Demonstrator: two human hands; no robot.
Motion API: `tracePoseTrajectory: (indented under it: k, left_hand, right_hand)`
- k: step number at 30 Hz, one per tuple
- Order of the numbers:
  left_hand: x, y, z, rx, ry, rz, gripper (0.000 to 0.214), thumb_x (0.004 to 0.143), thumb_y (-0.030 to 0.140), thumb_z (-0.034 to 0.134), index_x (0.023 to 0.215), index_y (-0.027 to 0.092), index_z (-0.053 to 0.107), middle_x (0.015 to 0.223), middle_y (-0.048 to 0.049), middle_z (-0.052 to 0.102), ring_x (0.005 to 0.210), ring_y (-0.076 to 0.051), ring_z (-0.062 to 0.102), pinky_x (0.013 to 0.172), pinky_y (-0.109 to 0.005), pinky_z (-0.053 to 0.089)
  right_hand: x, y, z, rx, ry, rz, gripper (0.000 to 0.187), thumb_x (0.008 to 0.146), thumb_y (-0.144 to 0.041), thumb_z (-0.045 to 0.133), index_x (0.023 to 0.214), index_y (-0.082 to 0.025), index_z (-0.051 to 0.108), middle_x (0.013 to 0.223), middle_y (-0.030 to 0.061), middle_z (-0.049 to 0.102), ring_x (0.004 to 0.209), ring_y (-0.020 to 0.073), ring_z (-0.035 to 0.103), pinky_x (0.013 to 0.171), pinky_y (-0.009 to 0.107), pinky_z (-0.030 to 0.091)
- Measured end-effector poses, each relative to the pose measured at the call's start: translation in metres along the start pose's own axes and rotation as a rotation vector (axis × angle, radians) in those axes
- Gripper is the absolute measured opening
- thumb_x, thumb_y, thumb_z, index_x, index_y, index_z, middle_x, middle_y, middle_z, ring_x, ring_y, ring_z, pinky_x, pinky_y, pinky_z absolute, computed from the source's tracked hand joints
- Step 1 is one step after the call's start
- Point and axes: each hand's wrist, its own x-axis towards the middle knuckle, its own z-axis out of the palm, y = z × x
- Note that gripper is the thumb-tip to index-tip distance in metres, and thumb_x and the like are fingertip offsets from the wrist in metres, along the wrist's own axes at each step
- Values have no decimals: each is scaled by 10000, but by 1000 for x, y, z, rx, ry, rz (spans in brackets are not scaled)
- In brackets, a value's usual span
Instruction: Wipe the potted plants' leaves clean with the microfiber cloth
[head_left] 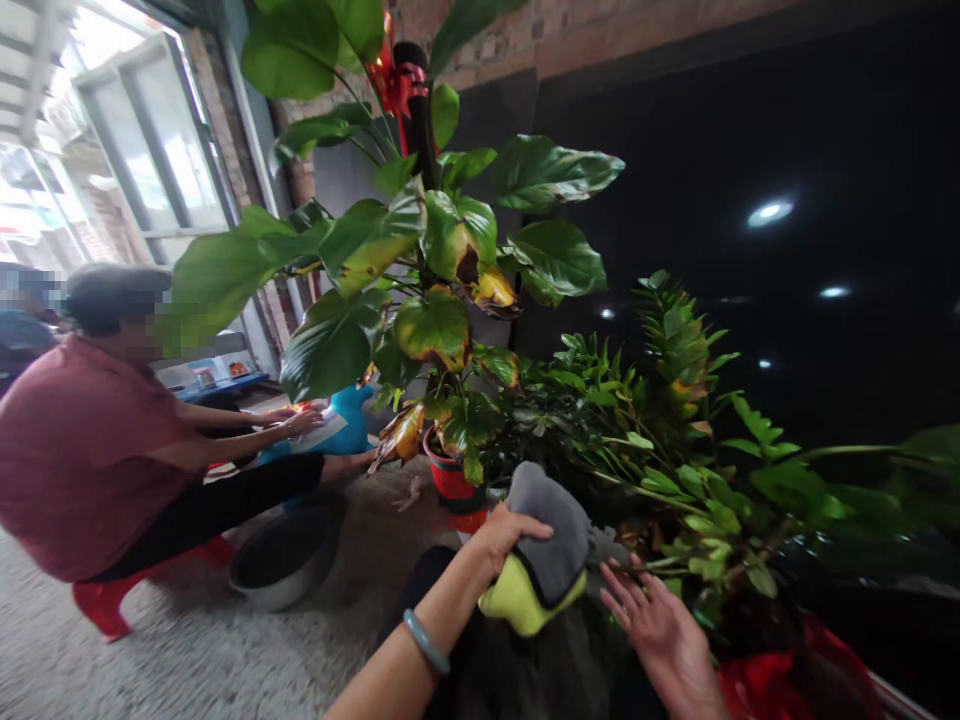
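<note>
My left hand (pixel 504 538), with a bracelet (pixel 426 641) on its wrist, grips a cloth (pixel 551 515) that is grey on one side and yellow-green on the other. To its right my right hand (pixel 660 625) is held with fingers spread, close to the stems and leaves of a low green plant (pixel 705 500). Nothing shows in that palm; whether its fingertips touch a leaf I cannot tell. Just beyond the cloth stands a red pot (pixel 452 482) with a tall, big-leaved plant (pixel 457 235), some of its leaves yellow and brown.
At left a person (pixel 90 430) sits on a red stool (pixel 105 605), hands near a blue object (pixel 349 415). A grey basin (pixel 277 560) rests on the concrete floor. Behind the plants is a dark, shiny wall panel (pixel 825 200). Red material (pixel 787 680) lies at lower right.
</note>
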Motion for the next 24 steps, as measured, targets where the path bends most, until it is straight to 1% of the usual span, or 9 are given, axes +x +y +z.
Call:
tracePoseTrajectory:
  k: [2,5,7,9,12,14,17,20,24]
  left_hand:
    - [-11,2,1,-12,-149,12,406,377,17,722,778,78,703,690,-98,731,619,-248,665,679,-380,530]
    - [-21,33,8,-127,-261,72,445,425,52,740,866,99,713,785,-99,748,691,-253,687,739,-372,535]
    - [-18,54,11,-226,-238,95,361,487,85,740,847,90,709,792,-106,748,707,-249,695,781,-369,535]
    - [-8,61,10,-295,-139,93,263,541,106,728,801,85,697,751,-105,743,696,-240,695,791,-368,538]
    - [8,36,2,-242,105,65,218,542,74,715,755,91,671,627,-79,715,603,-229,673,738,-390,545]
    - [9,8,-7,-123,181,21,242,493,36,711,723,88,659,576,-72,696,533,-223,644,678,-399,543]
    - [-6,-13,-16,0,-57,-66,352,417,2,724,756,84,674,648,-91,719,567,-234,652,648,-383,535]
    - [-24,10,-18,-47,-281,-18,470,401,8,734,860,101,695,747,-89,743,702,-271,691,731,-383,536]
    - [-19,68,-17,-294,-223,81,322,553,133,714,872,90,696,748,-99,746,777,-286,706,842,-406,520]
  right_hand:
    - [0,-1,-1,-2,-9,4,306,536,-510,747,715,-267,697,897,68,716,928,300,648,989,566,346]
    - [0,-3,-1,1,-7,7,378,516,-515,761,790,-259,712,917,81,711,940,303,642,1000,561,338]
    - [-1,-3,0,5,-2,7,408,522,-500,759,848,-257,716,949,87,708,969,301,636,1010,546,335]
    - [0,-1,-1,11,4,-11,378,545,-493,744,847,-268,714,967,77,708,985,294,635,1023,534,324]
    - [4,4,-5,3,-15,-43,334,594,-511,712,841,-287,709,968,61,711,1006,292,633,1031,540,311]
    - [7,7,-9,-10,-37,-53,347,613,-544,689,850,-291,707,959,65,712,1006,298,634,1022,554,317]
    - [8,5,-12,-29,-47,-35,376,608,-563,684,853,-278,706,929,83,713,965,304,646,998,570,339]
    - [5,-2,-9,-18,-30,25,376,558,-524,729,824,-259,705,884,94,712,907,297,654,981,557,365]
    - [-3,-6,0,-13,26,45,406,515,-507,743,826,-251,701,875,86,712,874,290,656,991,551,359]
